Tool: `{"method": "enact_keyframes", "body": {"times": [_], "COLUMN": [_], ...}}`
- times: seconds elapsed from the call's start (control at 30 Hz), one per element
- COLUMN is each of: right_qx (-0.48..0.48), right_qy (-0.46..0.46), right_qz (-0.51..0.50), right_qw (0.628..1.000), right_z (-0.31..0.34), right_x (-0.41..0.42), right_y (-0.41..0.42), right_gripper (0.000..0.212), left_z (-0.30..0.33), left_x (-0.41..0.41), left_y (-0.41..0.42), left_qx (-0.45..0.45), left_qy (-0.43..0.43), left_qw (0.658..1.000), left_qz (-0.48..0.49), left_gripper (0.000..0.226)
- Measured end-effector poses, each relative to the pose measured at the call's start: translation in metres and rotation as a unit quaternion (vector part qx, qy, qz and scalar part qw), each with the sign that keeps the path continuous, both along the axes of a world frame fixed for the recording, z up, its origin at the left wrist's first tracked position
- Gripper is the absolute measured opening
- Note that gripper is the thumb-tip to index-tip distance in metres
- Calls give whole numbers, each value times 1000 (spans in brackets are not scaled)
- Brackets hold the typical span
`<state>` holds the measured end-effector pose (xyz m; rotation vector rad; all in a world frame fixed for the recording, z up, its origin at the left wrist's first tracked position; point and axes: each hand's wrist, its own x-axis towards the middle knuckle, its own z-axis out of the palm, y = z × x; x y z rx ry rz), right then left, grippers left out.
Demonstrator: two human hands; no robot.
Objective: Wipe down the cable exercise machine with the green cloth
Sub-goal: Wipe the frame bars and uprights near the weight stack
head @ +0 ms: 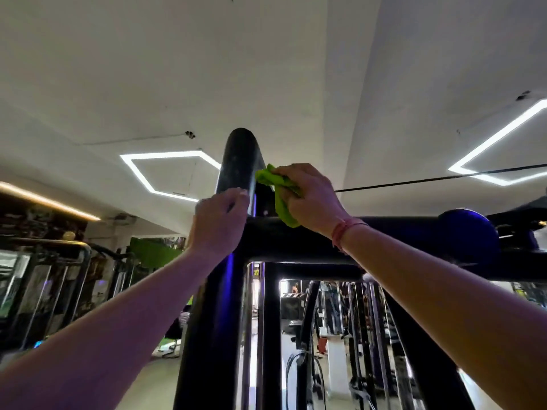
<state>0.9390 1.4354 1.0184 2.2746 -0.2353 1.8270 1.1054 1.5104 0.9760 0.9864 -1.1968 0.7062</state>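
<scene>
Forearms raised overhead; cloth (278, 193) gripped by right hand (310, 199) for wiping post (239, 161); left hand (219, 223), fingers curled, steadies frame (384, 232).

Bunched green cloth (279, 196) against black cable machine's top post (241, 161), high overhead

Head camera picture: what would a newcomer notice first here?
The bright green cloth stands out at the centre, gripped by the right hand against the rounded black top of the machine's upright post. The left hand touches the same post lower down. White hexagonal strip lights glow on the ceiling on both sides.
</scene>
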Motion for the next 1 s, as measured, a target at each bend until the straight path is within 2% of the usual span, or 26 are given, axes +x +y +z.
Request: {"method": "enact_keyframes", "body": {"times": [0.1,0.23,0.37,0.5,0.63,0.73,1.0], "right_qx": [-2,6,6,-12,-53,-43,-64], "right_qy": [-5,-14,-12,-1,51,52,64], "right_qz": [-10,-87,-145,-172,-249,-273,-244], "right_qw": [1000,996,989,985,966,960,965], "right_z": [29,68,87,85,121,145,134], "right_x": [49,100,136,144,150,162,160], "right_y": [3,0,-9,-19,-15,-6,-14], "right_gripper": [42,43,45,44,42,40,38], "left_z": [19,45,71,92,99,103,108], "left_x": [30,69,99,124,129,130,133], "left_y": [5,-2,-18,-46,-52,-53,-60], "left_qx": [52,127,140,133,139,136,111], "left_qy": [6,31,69,77,61,60,70], "left_qw": [998,987,963,942,929,922,906], "left_qz": [-26,-93,-219,-299,-337,-359,-402], "left_gripper": [42,50,61,85,76,66,66]}}
